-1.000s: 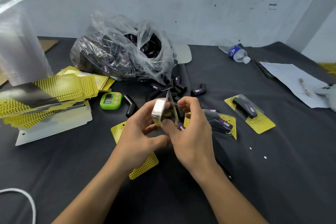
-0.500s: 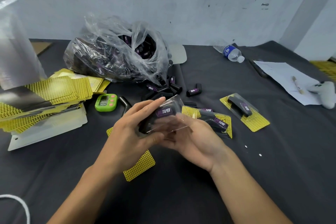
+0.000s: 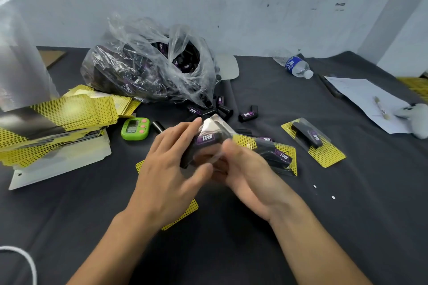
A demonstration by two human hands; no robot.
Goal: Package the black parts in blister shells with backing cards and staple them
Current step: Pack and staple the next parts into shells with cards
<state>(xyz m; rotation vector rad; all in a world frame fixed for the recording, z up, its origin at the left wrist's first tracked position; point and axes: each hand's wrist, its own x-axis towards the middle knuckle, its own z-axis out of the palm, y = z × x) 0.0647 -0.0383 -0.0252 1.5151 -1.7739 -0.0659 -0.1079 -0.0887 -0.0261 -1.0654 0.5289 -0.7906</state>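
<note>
A black part with a purple TAPER label (image 3: 205, 139) sits inside a clear blister shell (image 3: 216, 126) that I hold over the table's middle. My left hand (image 3: 171, 169) grips the shell from the left, thumb underneath. My right hand (image 3: 243, 169) holds it from the right and below. A yellow dotted backing card (image 3: 190, 209) lies flat beneath my left hand, mostly hidden. Two packaged parts on yellow cards (image 3: 280, 155) (image 3: 312, 141) lie to the right. Loose black parts (image 3: 247, 114) lie beyond my hands.
A clear plastic bag of black parts (image 3: 148, 71) stands at the back. A stack of yellow cards (image 3: 58, 120) and a green timer (image 3: 135, 128) are at left. A water bottle (image 3: 296, 67), paper sheet (image 3: 368, 99) and white controller (image 3: 416, 118) lie at right.
The shell has turned from edge-on to label-up, with the black part now inside it. My right hand has moved beneath it, palm up.
</note>
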